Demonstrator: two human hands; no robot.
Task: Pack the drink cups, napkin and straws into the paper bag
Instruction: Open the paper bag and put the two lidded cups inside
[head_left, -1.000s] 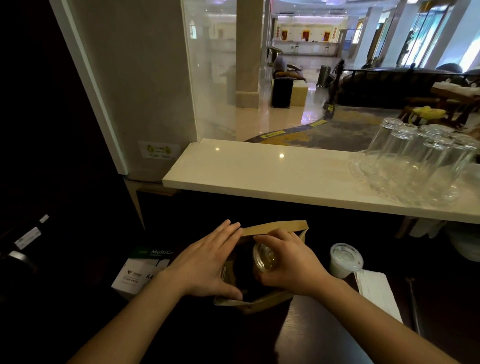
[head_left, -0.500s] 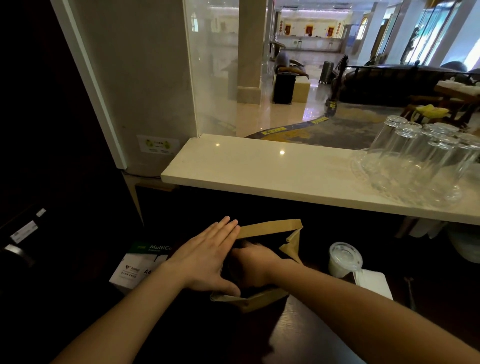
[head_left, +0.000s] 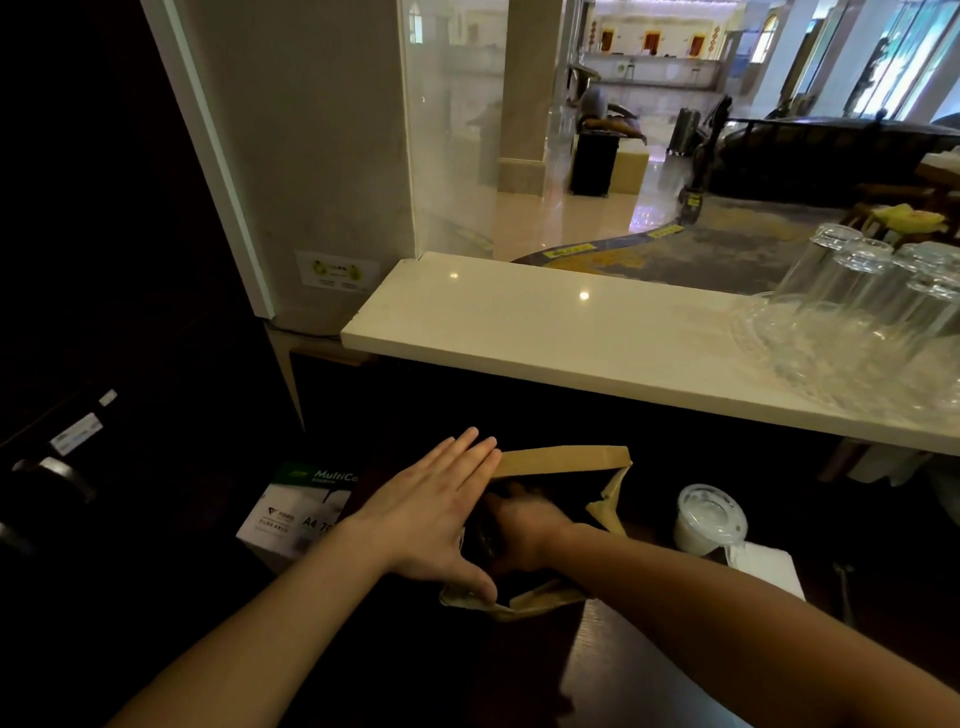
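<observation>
A brown paper bag (head_left: 561, 460) stands open on the dark table. My left hand (head_left: 436, 519) lies flat against the bag's left side, fingers straight, thumb on the near rim. My right hand (head_left: 519, 525) is down inside the bag's mouth; its fingers and anything in them are hidden in the dark interior. Right of the bag stands a drink cup (head_left: 709, 519) with a clear lid and whitish contents. A white napkin (head_left: 769, 566) lies just beside that cup. A thin dark stick (head_left: 844, 587) lies past the napkin; I cannot tell whether it is a straw.
A pale stone counter (head_left: 519, 332) runs above and behind the bag. Several upturned glasses (head_left: 872, 312) stand on a clear tray at its right end. A box of A4 paper (head_left: 301, 509) sits low on the left. Glass and a lobby lie beyond.
One second ago my right hand held a lidded cup over the bag's mouth. It has since gone down into the bag and the cup is out of sight. My left hand stayed put.
</observation>
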